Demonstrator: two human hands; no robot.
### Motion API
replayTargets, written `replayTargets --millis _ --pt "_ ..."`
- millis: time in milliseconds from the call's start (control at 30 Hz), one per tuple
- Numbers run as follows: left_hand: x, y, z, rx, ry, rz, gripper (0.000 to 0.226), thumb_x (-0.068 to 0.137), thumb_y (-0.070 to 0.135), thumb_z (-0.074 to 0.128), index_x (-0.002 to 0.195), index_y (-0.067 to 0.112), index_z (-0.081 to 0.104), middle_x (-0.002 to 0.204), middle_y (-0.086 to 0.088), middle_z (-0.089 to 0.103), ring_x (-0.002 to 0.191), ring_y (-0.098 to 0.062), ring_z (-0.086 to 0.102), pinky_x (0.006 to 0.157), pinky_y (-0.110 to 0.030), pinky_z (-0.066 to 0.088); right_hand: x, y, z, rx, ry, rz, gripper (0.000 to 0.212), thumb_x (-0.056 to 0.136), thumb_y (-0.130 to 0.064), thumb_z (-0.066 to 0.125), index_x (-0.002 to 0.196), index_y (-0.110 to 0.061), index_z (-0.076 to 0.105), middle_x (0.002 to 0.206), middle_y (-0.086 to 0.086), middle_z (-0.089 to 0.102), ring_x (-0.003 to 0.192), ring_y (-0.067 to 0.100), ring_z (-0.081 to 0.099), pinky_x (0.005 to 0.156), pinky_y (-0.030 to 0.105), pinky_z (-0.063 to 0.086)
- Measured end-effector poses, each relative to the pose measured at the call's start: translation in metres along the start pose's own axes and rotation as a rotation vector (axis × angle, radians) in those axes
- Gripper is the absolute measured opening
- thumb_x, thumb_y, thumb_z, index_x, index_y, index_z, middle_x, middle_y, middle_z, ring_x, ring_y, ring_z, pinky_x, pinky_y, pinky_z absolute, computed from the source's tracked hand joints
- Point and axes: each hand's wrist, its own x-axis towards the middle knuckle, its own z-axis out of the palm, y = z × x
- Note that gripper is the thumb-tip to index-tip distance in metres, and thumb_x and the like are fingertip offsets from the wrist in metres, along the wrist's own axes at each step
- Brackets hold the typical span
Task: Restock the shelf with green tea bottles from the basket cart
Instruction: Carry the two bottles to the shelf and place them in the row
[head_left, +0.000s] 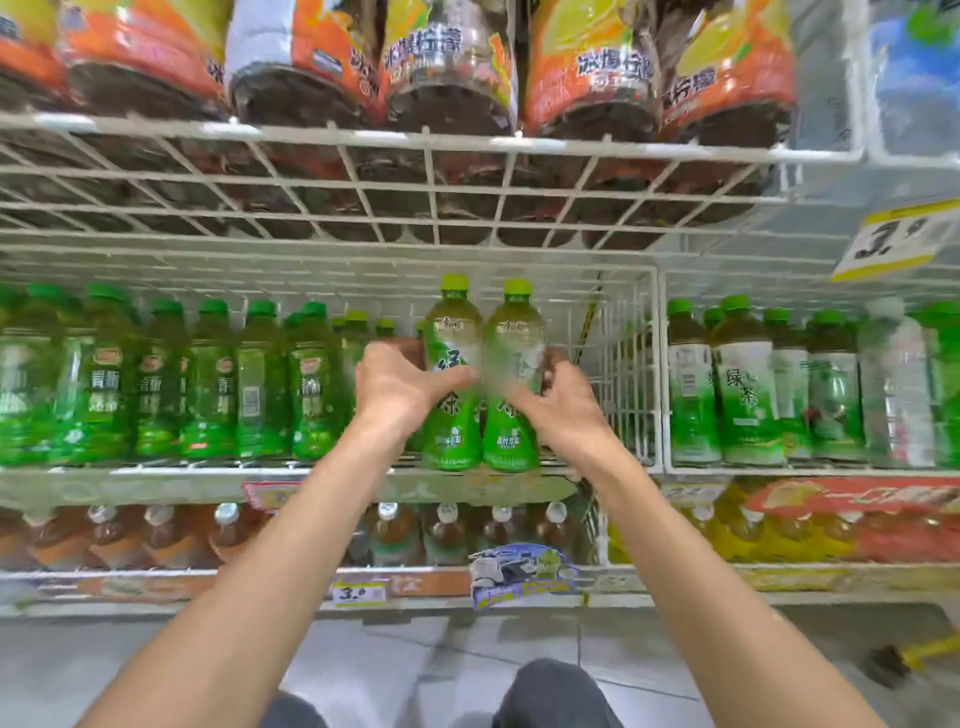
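Two green tea bottles stand upright side by side at the front edge of the white wire shelf (208, 470). My left hand (400, 384) grips the left bottle (451, 415) around its label. My right hand (558, 395) grips the right bottle (511, 431), its fingers curled over the label. Both bottles have light green caps. The thumb area between the bottles is blurred. The basket cart is out of view.
Rows of darker green bottles (208, 384) fill the shelf to the left, and more green tea bottles (743, 384) sit past a wire divider (657, 364) on the right. Orange-labelled bottles (447, 67) lie overhead, brown tea bottles (447, 535) below. My knees (550, 691) show above the floor.
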Motion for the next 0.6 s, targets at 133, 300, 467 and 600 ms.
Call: replayTargets --millis 133,300,467,600 --pt "0.026 -0.014 0.015 -0.005 -0.029 0.029 0.062 0.045 0.052 0.095 0.074 0.003 0.068 0.068 -0.006 0.073 0.062 -0.026 0.071 0.063 -0.042 0.063 0.027 0.011 0.011 0.007 -0.021 -0.019 0.06 0.085 -0.05 0.076 0.132 -0.022 0.051 0.119 -0.01 0.063 0.111 0.012 0.061 0.098 0.032 0.049" --pt "0.062 -0.041 0.042 0.043 0.004 -0.032 0.048 0.052 0.035 0.096 0.065 0.005 0.062 0.062 -0.004 0.067 0.055 -0.021 0.058 0.058 -0.037 0.056 0.055 0.045 0.019 0.002 -0.071 0.014 0.049 0.088 -0.041 0.076 0.128 -0.025 0.051 0.116 -0.022 0.058 0.11 0.002 0.059 0.087 0.01 0.044" --pt "0.078 -0.062 0.066 0.024 0.044 -0.027 0.047 0.058 0.029 0.095 0.058 0.013 0.051 0.057 -0.006 0.053 0.053 -0.014 0.039 0.053 -0.025 0.037 0.086 0.077 0.024 -0.005 -0.05 0.034 0.058 0.084 -0.036 0.082 0.131 -0.013 0.057 0.121 -0.011 0.065 0.104 0.005 0.063 0.081 0.005 0.048" --pt "0.082 -0.071 0.076 0.081 0.07 -0.052 0.045 0.061 0.034 0.094 0.064 0.005 0.059 0.057 -0.006 0.062 0.048 -0.012 0.045 0.044 -0.019 0.035 0.102 0.104 0.028 0.006 -0.076 0.068 0.057 0.079 -0.035 0.086 0.127 -0.017 0.062 0.119 -0.006 0.073 0.108 0.008 0.069 0.096 0.035 0.056"
